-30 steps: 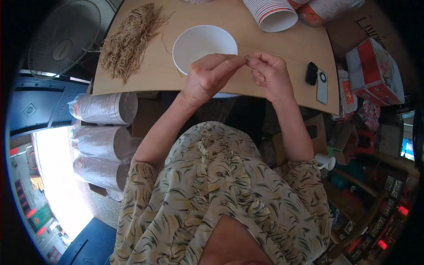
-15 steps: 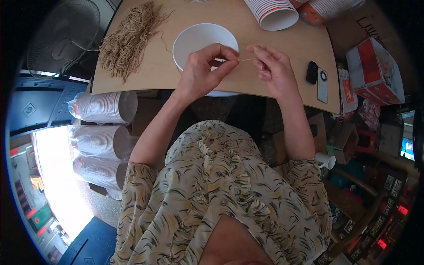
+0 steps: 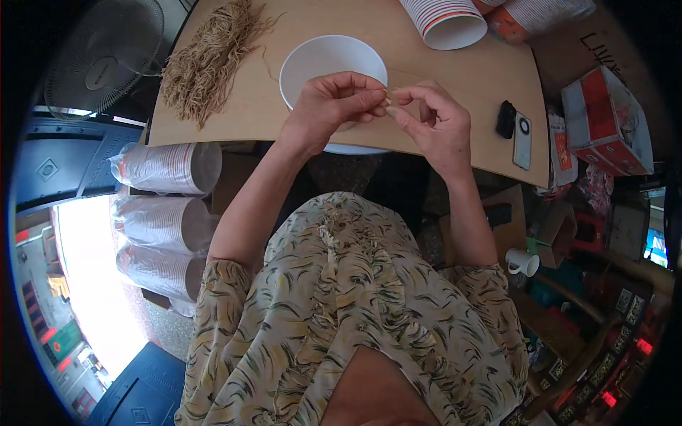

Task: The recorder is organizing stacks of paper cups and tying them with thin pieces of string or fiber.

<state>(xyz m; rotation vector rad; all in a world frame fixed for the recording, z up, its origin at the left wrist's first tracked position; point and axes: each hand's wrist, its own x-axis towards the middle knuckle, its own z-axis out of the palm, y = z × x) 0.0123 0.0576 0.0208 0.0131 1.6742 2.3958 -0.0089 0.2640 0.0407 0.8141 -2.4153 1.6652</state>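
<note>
My left hand [image 3: 328, 110] is closed, its thumb and fingers pinching a thin tan strand [image 3: 388, 101] above the near right rim of a white bowl [image 3: 302, 58]. Close against it, my right hand [image 3: 442, 131] has its thumb and forefinger at the same strand, the tips almost meeting the left fingertips. Most of the strand is hidden by the fingers. A heap of similar tan, stringy strands [image 3: 202, 74] lies on the table to the left of the bowl, one loose strand trailing toward the bowl.
On the wooden table [image 3: 440, 78] are stacked paper cups [image 3: 455, 32] at the far right, and a phone [image 3: 522, 142] beside a small black case [image 3: 505, 119]. Wrapped cup stacks [image 3: 156, 169] stand below left. A fan [image 3: 103, 71] is at left, a white mug [image 3: 523, 263] below right.
My right hand has moved in toward the left, closing the gap across which the strand was stretched. My left hand has turned slightly, its fingertips still together.
</note>
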